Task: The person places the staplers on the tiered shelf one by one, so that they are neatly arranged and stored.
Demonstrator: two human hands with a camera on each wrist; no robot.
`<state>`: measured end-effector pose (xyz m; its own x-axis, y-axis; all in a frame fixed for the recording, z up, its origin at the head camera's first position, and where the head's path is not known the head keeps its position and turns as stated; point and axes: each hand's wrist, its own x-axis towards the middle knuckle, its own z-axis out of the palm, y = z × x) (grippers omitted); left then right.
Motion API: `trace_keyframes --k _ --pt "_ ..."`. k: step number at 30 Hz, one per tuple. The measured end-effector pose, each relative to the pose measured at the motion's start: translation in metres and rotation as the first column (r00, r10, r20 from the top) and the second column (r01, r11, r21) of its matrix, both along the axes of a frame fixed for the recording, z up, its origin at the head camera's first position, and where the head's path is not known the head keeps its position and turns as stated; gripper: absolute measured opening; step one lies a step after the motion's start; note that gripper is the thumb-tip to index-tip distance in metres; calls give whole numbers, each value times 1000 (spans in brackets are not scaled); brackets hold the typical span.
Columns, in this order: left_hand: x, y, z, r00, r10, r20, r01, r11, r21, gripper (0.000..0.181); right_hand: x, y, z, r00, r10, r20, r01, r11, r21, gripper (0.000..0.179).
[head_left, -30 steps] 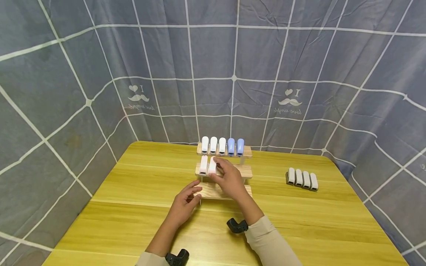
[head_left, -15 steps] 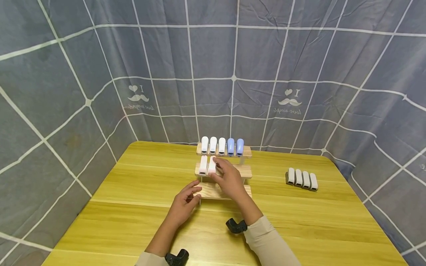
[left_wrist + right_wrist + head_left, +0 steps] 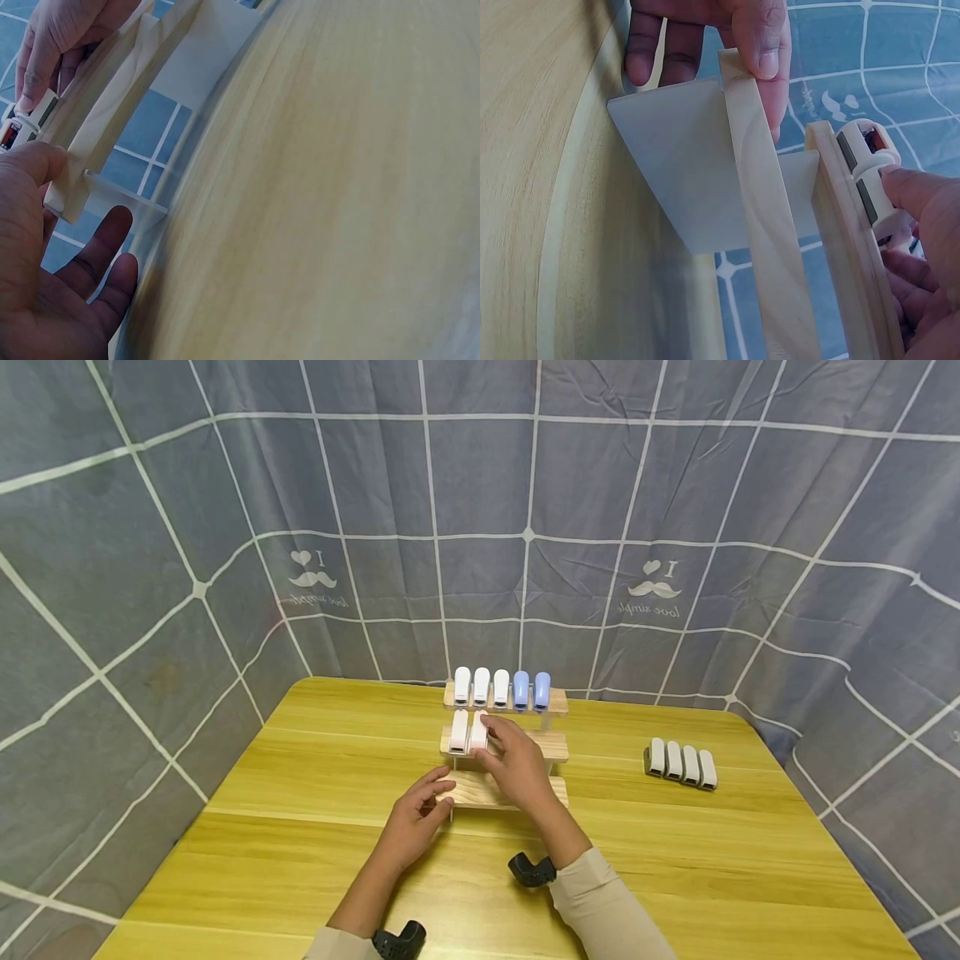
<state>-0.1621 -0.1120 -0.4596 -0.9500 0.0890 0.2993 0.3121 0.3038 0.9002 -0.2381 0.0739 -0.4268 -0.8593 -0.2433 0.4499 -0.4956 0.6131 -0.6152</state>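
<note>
A three-tier display stand with pale wooden shelves point(image 3: 472, 789) stands on the table. My right hand point(image 3: 520, 766) is at its middle shelf, with thumb and fingers round a small white-and-pale-pink stapler point(image 3: 478, 732). Close to its left sits a matching stapler point(image 3: 458, 732). In the right wrist view the held stapler point(image 3: 877, 199) lies along the shelf, its dark base against the wood. My left hand point(image 3: 414, 818) pinches the left end of the bottom shelf point(image 3: 761, 217), thumb on the front edge; its other fingers hang beside the clear side panel point(image 3: 675, 157).
On the top shelf point(image 3: 557, 700) stand three white staplers point(image 3: 481, 687) and two blue ones point(image 3: 531, 691) in a row. Several white staplers point(image 3: 682, 763) are lined up on the table point(image 3: 322, 827) to the right. A grey checked curtain point(image 3: 480, 485) hangs behind.
Both hands stay where they were, the right one at the same stapler and the left one at the bottom shelf. Only tiny shifts of the view show.
</note>
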Motion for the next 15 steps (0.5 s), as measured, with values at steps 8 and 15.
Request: trace_keyframes --k 8,15 --pt "1 0 1 1000 -5 -2 5 1000 13 22 3 2 0 998 47 -29 -48 998 -49 47" --pt "1 0 3 1000 -6 -4 6 1000 11 22 11 16 1 997 78 -29 -81 990 -117 38"
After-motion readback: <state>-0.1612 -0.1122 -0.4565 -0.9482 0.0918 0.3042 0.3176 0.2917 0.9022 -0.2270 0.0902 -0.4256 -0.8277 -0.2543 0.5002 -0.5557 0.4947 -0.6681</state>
